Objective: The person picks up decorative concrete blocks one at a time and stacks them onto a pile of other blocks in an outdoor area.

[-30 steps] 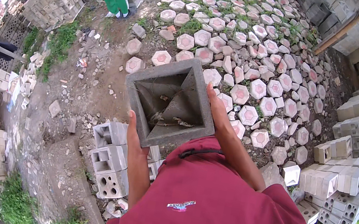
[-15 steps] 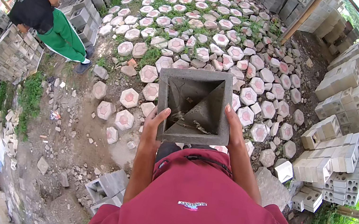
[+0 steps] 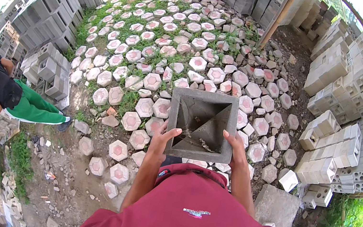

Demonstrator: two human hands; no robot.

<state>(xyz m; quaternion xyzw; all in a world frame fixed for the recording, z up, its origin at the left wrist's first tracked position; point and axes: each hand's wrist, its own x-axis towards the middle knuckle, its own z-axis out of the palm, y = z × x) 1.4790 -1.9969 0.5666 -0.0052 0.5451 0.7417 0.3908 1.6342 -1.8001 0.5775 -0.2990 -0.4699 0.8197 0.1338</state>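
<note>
Between my two hands I hold a square grey concrete block (image 3: 196, 156), its hollow side turned up toward me. Inside, the walls slope inward with diagonal ridges, and a few dry bits lie at the bottom. My left hand (image 3: 162, 141) grips the left wall, thumb over the rim near its lower corner. On the opposite wall my right hand (image 3: 235, 150) grips the same way, its thumb on the rim. The fingers beneath are hidden by the block. It hangs in front of my waist, above the hexagonal pavers.
Hexagonal pavers (image 3: 152, 81) with pinkish centres cover the ground ahead, with grass between them. Stacked concrete blocks (image 3: 335, 82) line the right side; more stacks (image 3: 45, 16) stand at left. A person in green trousers (image 3: 30, 101) stands at left. A wooden post (image 3: 279, 19) rises ahead.
My view has turned, so the pavers and the person sit further left and lower. The block stays in both hands and appears slightly further right and lower.
</note>
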